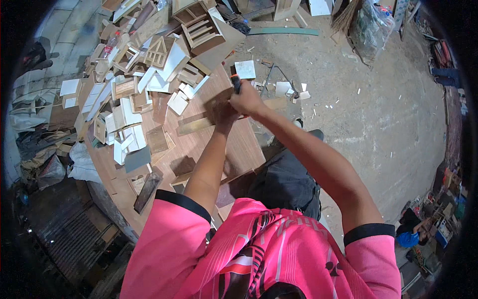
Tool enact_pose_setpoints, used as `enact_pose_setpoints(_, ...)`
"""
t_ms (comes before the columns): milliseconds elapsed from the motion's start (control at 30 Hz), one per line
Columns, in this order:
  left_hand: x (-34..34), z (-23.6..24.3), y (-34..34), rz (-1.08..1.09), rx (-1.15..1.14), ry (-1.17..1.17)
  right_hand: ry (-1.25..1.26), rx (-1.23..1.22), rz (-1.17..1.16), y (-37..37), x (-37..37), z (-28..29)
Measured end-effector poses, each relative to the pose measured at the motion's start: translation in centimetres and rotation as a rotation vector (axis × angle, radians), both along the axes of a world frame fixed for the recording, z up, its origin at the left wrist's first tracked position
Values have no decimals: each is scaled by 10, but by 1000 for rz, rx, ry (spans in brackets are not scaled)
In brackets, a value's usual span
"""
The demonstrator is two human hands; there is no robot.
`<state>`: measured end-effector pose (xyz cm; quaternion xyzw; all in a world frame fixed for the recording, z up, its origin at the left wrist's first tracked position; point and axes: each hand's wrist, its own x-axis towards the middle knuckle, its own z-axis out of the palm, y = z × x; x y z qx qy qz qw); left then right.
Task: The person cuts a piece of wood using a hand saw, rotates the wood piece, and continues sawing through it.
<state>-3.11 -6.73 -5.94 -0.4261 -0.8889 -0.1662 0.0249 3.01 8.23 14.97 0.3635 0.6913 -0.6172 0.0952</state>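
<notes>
My right hand (247, 98) is closed around a black handle with an orange end (236, 83); the rest of this tool is hidden, so its kind cannot be made out. Close against it, my left hand (224, 110) is on a pale wooden strip (195, 126), its fingers mostly hidden in shadow and seemingly around the strip. The strip lies across the reddish-brown board tabletop (244, 149) and seems to come out past my right hand, over the table's right edge.
Small wooden frames (158, 52), white offcuts (130, 139) and a slatted wooden box (201, 32) are heaped on the left. A dark block (148, 193) lies nearer me. On the concrete floor are a white square piece (245, 70), a green strip (284, 31) and a clear plastic bag (372, 30).
</notes>
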Motion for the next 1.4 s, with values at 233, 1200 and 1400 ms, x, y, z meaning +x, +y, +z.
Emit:
enact_pose_setpoints(233, 12, 29, 19, -29, 130, -350, 126, 211, -67, -4, 36, -17)
enact_pose_setpoints(1200, 15, 28, 49, 97, 3, -437, 14, -93, 21, 59, -8, 116)
enact_pose_setpoints(1400, 24, 49, 47, 210, 42, -321, -32, -67, 74, 45, -19, 55)
